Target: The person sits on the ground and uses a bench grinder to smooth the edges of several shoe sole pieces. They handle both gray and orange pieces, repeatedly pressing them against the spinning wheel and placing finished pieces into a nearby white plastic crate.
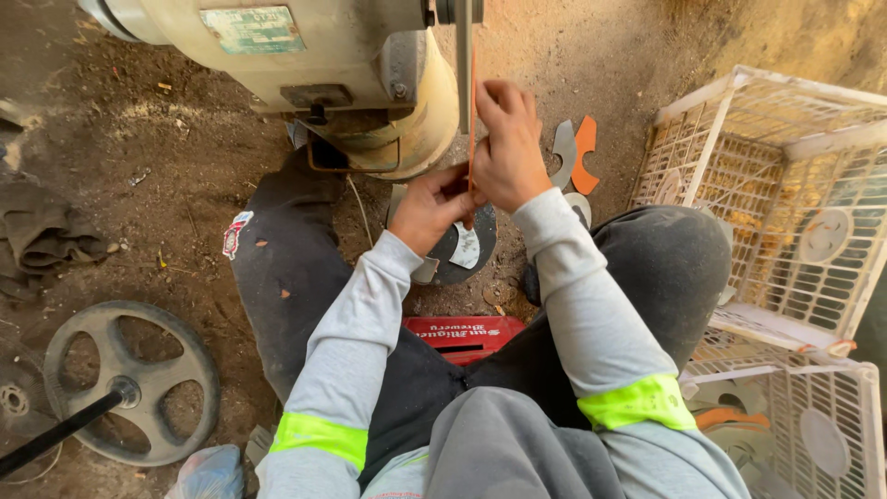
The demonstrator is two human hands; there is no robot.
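Head view: right hand (506,152) pinches an orange strip (473,120); left hand (434,208) grips a dark disc (462,248); red crate (467,336) at six o'clock, green label plate (252,30) at eleven.

so I count two white plastic crates (795,176), one spoked wheel (129,383), one red crate (462,337), two hands (471,176), one cream machine (305,65).

A spoked metal wheel (129,381) is lying on the dirt floor (166,176) at eight o'clock. White plastic crates (785,185) are standing at three o'clock, a red crate (467,334) is sitting at centre, and dark rags (42,236) are lying at nine o'clock.
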